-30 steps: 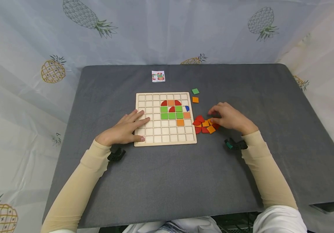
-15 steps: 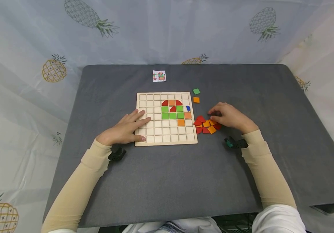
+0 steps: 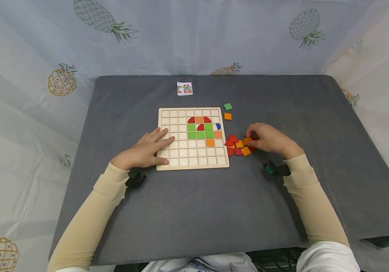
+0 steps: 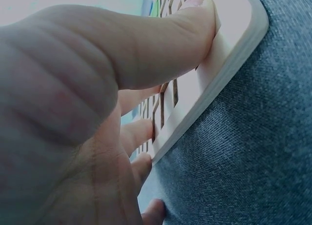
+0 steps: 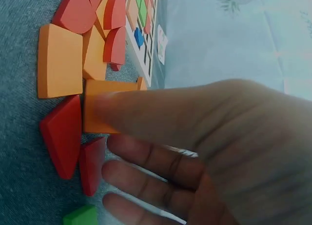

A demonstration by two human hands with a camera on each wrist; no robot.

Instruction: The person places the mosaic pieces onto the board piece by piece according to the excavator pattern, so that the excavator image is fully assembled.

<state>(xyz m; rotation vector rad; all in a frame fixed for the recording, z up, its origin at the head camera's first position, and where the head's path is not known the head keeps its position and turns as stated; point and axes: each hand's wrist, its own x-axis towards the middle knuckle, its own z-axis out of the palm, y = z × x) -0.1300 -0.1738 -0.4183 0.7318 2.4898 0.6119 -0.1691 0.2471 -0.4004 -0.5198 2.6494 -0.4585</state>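
Orange and square, one tile in the loose pile of red and orange tiles had turned slightly within the last half second; the right hand now pinched it, indicating probable selection of a piece. The pile lay just right of the pale wooden grid board, where the left hand rested, fingers spread. The board carried five green squares, three orange squares, three red quarter-rounds and one blue piece. Overlap prevented counting the pile.

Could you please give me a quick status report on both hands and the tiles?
Left hand resting on board, left side. Right hand pinching orange tile. Loose tiles between it and board.
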